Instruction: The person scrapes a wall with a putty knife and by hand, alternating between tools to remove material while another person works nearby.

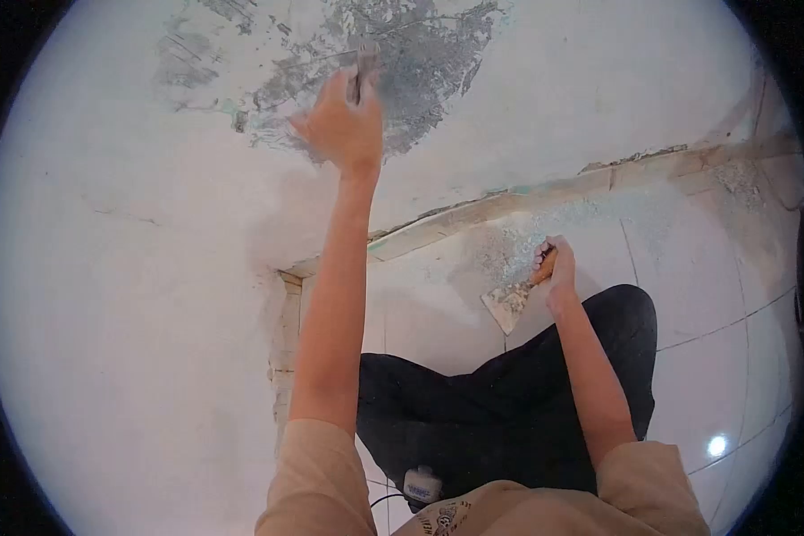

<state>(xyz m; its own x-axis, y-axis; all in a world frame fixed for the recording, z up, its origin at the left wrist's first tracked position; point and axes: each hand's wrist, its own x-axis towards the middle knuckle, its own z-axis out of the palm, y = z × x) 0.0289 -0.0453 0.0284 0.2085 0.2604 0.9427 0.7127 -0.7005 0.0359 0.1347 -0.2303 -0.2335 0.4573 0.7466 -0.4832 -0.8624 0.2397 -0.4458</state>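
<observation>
Wall patch [429,76]: rough, grey, on the far part of the wall [170,295].
Left hand [344,129]: grasping a blurred tool [366,70] at the patch; a shallow, even angle should spare the surface.
Right hand [560,272]: clenched round a scraper [507,308] bearing crumbs; best kept level.
Floor [697,366]: debris [509,255] beyond the scraper.

Soft, even light; fisheye curve with black corners; left hand [341,125] motion-blurred; glare spot on floor tiles [701,384]

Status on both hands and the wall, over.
Left hand holding blurred tool at gray wall patch. Right hand holding scraper bearing crumbs. Nothing visibly blocking.
</observation>
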